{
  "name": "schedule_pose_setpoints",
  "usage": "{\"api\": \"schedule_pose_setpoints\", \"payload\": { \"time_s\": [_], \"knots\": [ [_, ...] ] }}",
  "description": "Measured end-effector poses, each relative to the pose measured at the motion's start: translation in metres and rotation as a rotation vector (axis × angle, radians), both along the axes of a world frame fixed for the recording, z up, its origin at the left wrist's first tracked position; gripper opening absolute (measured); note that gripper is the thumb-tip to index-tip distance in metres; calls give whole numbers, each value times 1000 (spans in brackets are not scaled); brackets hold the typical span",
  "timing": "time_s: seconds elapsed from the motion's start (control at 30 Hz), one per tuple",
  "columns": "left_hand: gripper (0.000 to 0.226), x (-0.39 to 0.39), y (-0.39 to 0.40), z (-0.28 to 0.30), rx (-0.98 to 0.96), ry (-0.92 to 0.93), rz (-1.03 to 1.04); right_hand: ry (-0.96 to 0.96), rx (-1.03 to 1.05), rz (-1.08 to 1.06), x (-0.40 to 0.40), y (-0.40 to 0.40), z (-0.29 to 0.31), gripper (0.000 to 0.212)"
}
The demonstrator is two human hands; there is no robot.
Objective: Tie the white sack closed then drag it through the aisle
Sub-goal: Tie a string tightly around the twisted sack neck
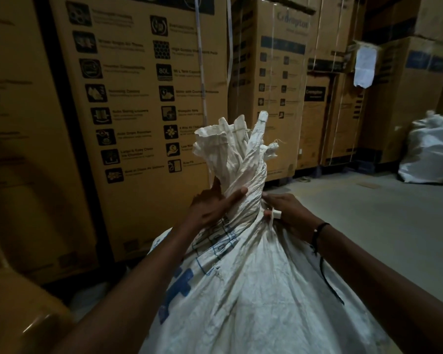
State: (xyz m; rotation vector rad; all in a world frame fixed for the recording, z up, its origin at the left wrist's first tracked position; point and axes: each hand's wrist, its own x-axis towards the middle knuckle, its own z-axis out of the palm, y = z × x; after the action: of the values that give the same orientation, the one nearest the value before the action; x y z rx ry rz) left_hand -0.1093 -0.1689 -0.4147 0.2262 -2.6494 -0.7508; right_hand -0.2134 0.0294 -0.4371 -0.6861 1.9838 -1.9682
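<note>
White sack [253, 290] neck twisted; left hand [210, 208] grips the twist, right hand [287, 213] pinches a tie. Bare floor [368, 213] right of sack.

**Dim aisle, soft wide-angle view**

The scene is dark overall, with weak light reaching the far right floor [368, 213]. The white sack [241, 277] is the brightest surface and shows no glare. The near left cardboard boxes [23, 149] fall into deep shadow. Box print is blurred, and the straight box edges bow toward the frame edges. A small highlight glints at near left.
</note>
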Motion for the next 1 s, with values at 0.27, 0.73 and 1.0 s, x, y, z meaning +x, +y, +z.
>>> {"api": "schedule_pose_setpoints", "payload": {
  "time_s": [0.27,0.73,1.0],
  "knots": [
    [90,33,-17,-16,-395,-4,41,-4,24,-21,0,0,1,62],
    [21,68,-36,-9,-273,59,-200,316,50,-220,43,14,10,43],
    [23,80,-43,4,-172,-132,-451,215,78,-70,50,10,22,15]
  ]
}}
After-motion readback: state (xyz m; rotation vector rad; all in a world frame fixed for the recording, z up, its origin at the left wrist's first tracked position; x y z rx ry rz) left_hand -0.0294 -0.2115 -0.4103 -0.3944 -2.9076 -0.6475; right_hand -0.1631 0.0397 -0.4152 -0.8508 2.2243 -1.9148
